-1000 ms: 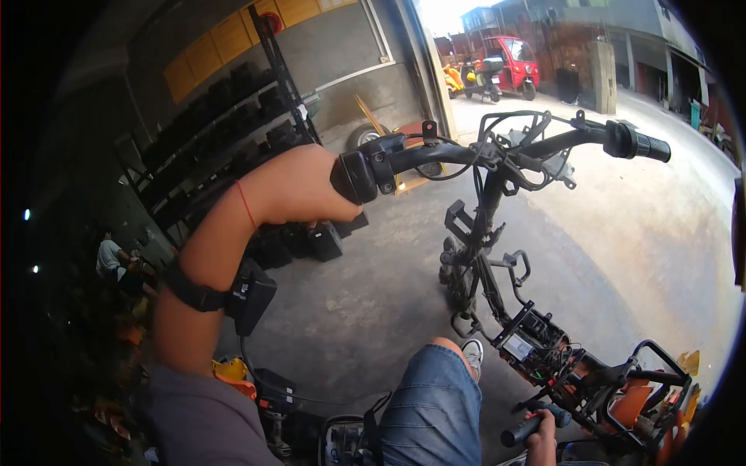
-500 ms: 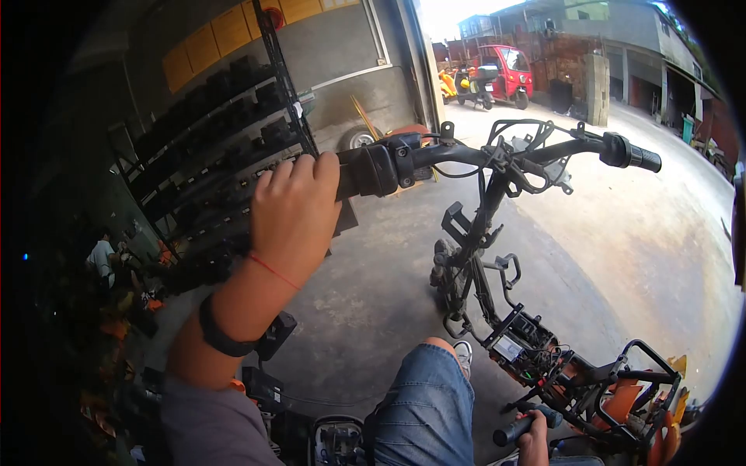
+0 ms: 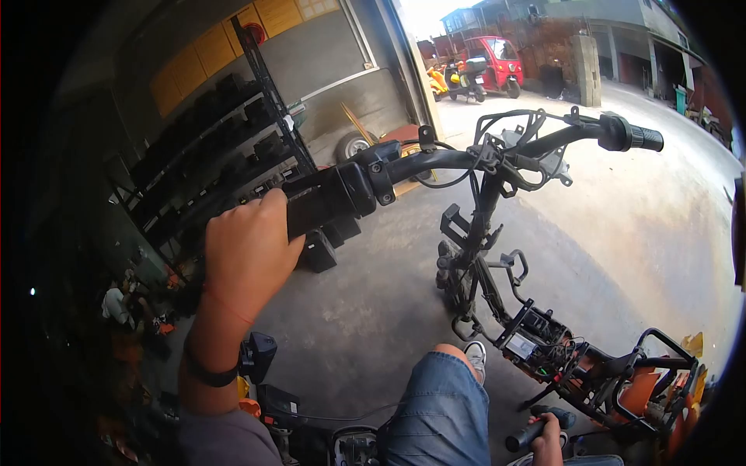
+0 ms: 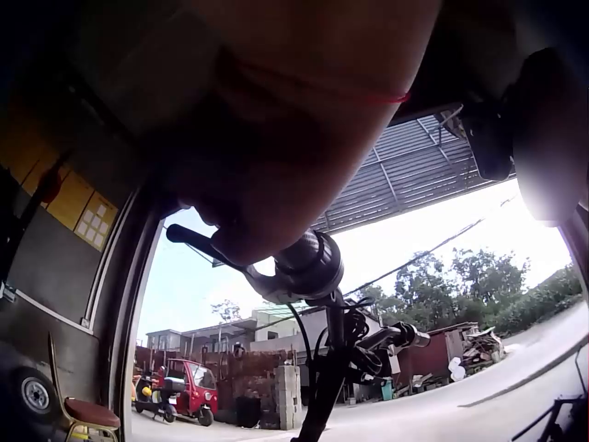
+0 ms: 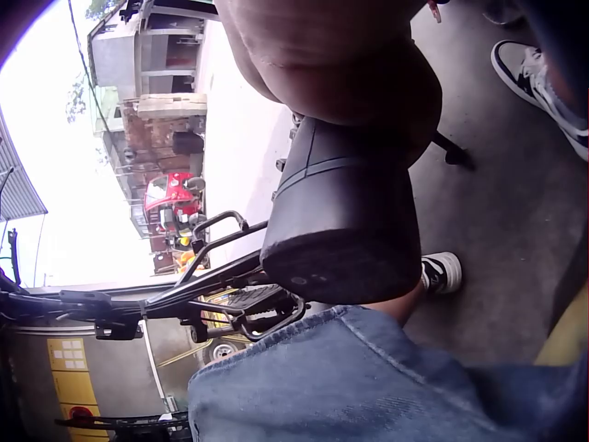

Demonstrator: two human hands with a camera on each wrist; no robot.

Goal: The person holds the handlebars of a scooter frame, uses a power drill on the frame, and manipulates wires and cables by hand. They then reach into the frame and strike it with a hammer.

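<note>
The bare black handlebar [image 3: 435, 161] of a stripped-down scooter frame [image 3: 486, 279] stands before me. My left hand [image 3: 252, 241] grips the outer end of its left handlebar grip [image 3: 315, 203], knuckles on top and thumb below. In the left wrist view a lever [image 4: 189, 237] sticks out beside that hand. Low at the right, my right hand [image 3: 549, 435] holds a dark cylindrical tool [image 3: 522, 439], with fingers wrapped round it. Its thick, rounded black end [image 5: 340, 230] fills the middle of the right wrist view, above my denim-covered thigh [image 5: 304, 387].
Wires and a box [image 3: 524, 346] sit on the frame's lower part, with orange panels [image 3: 639, 400] behind. A dark shelf rack [image 3: 268, 101] stands at left, near black boxes [image 3: 318, 252] on the floor. A red three-wheeler [image 3: 497, 62] is parked outside the doorway. Another person [image 3: 118, 304] is at far left.
My left hand has turned about the grip, from a raised-elbow hold to knuckles up, and shifted outward and down, showing more of the grip. My right hand still holds the tool low.
</note>
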